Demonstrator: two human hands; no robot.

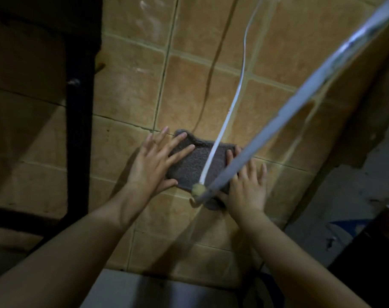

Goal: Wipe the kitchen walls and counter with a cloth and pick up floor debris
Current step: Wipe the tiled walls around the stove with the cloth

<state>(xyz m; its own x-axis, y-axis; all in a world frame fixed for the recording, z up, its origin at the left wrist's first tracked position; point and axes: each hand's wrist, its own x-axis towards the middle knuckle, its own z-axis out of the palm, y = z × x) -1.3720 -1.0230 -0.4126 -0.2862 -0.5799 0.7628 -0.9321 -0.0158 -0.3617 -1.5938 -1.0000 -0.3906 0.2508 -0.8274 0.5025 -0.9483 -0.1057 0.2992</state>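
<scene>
Tan tiled wall: left hand and right hand press a grey cloth flat, fingers straight and spread (nothing gripped).

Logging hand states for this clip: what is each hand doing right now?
Left hand: open, straight fingers pressing the grey cloth against the tiled wall.
Right hand: open, flat on the cloth.

Wall tiles are shown in mottled tan-orange, divided by pale greenish grout lines in a square grid. The cloth is rendered dark grey with a nubbly texture. A white cable and a pale blue-grey pipe are seen; the frame at left appears black.
</scene>
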